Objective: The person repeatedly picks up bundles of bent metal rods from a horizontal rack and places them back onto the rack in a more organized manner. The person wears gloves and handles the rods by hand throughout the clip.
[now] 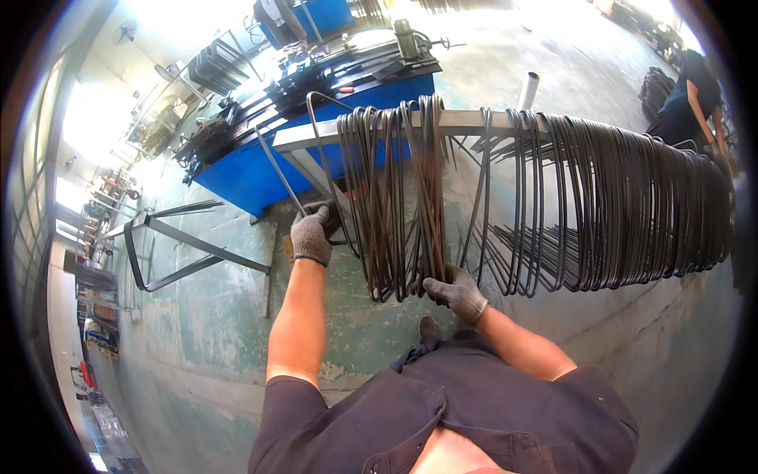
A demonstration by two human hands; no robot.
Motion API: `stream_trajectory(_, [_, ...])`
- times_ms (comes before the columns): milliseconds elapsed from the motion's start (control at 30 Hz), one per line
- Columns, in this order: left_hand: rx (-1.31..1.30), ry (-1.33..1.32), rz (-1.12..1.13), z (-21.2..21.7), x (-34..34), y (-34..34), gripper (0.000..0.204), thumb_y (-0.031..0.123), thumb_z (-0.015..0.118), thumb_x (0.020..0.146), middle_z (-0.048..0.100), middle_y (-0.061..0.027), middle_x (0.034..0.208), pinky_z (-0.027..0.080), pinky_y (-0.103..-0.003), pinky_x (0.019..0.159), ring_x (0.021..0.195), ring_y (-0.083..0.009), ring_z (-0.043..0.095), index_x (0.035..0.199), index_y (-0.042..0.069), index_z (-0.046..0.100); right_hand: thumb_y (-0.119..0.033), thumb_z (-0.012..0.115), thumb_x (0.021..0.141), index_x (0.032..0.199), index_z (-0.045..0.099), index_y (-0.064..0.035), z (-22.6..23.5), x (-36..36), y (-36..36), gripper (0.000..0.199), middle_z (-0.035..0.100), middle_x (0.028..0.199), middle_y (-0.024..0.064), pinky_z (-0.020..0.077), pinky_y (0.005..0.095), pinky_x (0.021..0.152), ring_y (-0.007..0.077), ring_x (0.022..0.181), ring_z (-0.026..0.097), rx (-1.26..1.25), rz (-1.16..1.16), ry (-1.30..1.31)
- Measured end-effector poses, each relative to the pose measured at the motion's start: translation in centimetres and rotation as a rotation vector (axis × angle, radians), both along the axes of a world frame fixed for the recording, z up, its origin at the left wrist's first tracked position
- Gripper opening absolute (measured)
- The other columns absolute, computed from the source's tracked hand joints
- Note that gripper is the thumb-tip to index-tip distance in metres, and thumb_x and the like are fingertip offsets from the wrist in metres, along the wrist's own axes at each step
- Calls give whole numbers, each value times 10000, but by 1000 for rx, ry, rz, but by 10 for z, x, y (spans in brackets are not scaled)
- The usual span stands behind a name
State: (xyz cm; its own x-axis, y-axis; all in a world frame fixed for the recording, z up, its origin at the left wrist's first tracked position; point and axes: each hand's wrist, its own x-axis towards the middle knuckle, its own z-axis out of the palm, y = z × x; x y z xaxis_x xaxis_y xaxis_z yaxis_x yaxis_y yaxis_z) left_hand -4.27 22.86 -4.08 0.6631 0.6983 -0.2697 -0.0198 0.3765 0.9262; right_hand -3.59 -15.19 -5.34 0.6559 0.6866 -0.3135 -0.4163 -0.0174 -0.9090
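Several bent steel rod hoops hang in a tight bundle (395, 197) over a grey metal rail (458, 122). My left hand (312, 235), in a grey knit glove, grips one bent rod (316, 134) at the bundle's left side. The rod rises from that hand and curves over the rail. My right hand (455, 291), also gloved, clutches the bottom of the bundle where the hoops bunch together. A much longer row of the same dark hoops (632, 205) hangs along the rail to the right.
A blue machine bench (316, 150) with tools on top stands behind the rail. A low grey steel frame (178, 245) lies on the green concrete floor at left. A white pipe (527, 91) stands behind the rail. Another person (695, 99) works at far right.
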Motion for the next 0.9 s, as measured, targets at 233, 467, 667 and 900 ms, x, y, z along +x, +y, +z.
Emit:
stream_trajectory(233, [186,31,-289,26,4,-7,164,-30,716,1031,833,-121,1108,705,-429,852,990,-278,835,1182,22,753,-345,844,1061,1405,716,30,5,-4,2,525,800,1151,68,570,316,874,140,970,687,-27,-24,10])
stream_trajectory(467, [55,142,-352,-9,-49,-80,189,-1,669,1065,823,-103,1094,682,-391,822,950,-245,823,1234,18,750,-371,852,1053,1534,653,37,-31,2,-6,661,780,1412,169,543,395,1151,257,1294,724,-156,-24,-148])
stream_trajectory(667, [108,293,-486,-29,-77,-110,218,118,733,1096,808,-80,1079,640,-347,838,943,-198,791,1273,-8,756,-517,808,1057,1540,628,-2,-3,-4,-13,729,788,1335,259,562,483,1136,418,1299,736,-603,-35,-431])
stream_trajectory(900, [180,168,-211,-37,-91,-71,278,172,773,1098,783,-84,1119,651,-359,855,974,-206,771,1307,-6,731,-367,909,945,1474,642,-72,-8,71,-53,662,719,1367,173,553,541,1108,408,1293,676,-641,-756,-1310])
